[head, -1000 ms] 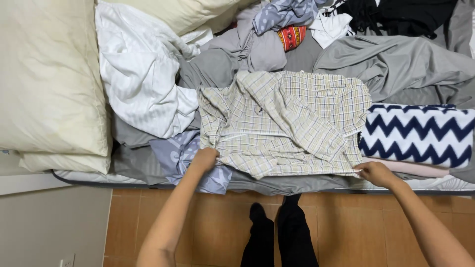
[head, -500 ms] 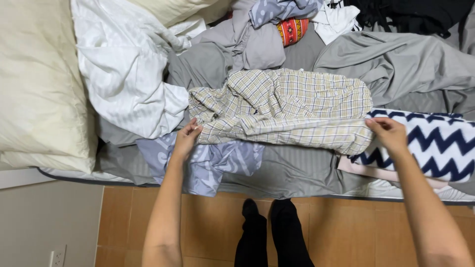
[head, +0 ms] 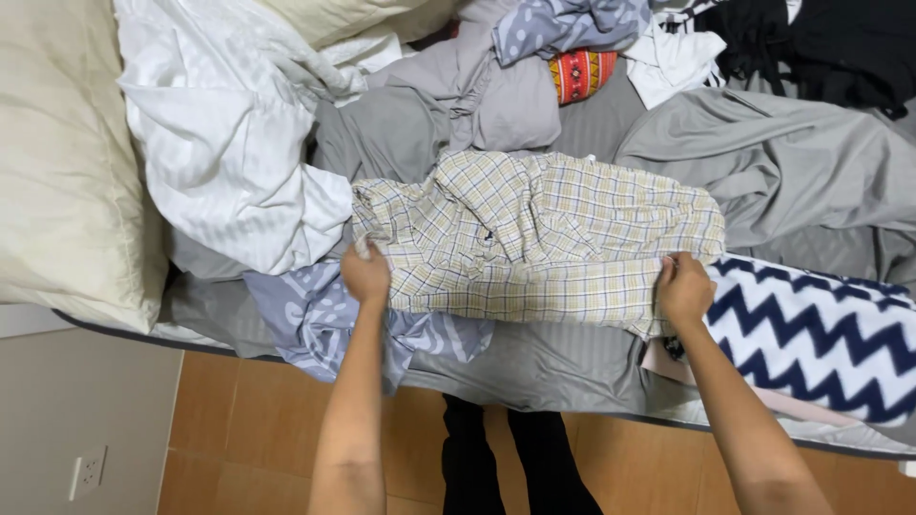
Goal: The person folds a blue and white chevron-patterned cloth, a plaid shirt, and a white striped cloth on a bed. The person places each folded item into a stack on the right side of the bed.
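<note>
At the bottom of the frame both forearms reach up over the bed edge. The left hand [head: 365, 274] pinches the left end of the plaid shirt [head: 539, 238], fingers closed on the cloth; the right hand [head: 684, 289] grips its right end the same way. Since half a second ago the shirt is folded narrower, a band across mid-frame. Right of it lies a navy zigzag blanket [head: 811, 334]; farther, at upper left, a white sheet [head: 224, 143].
</note>
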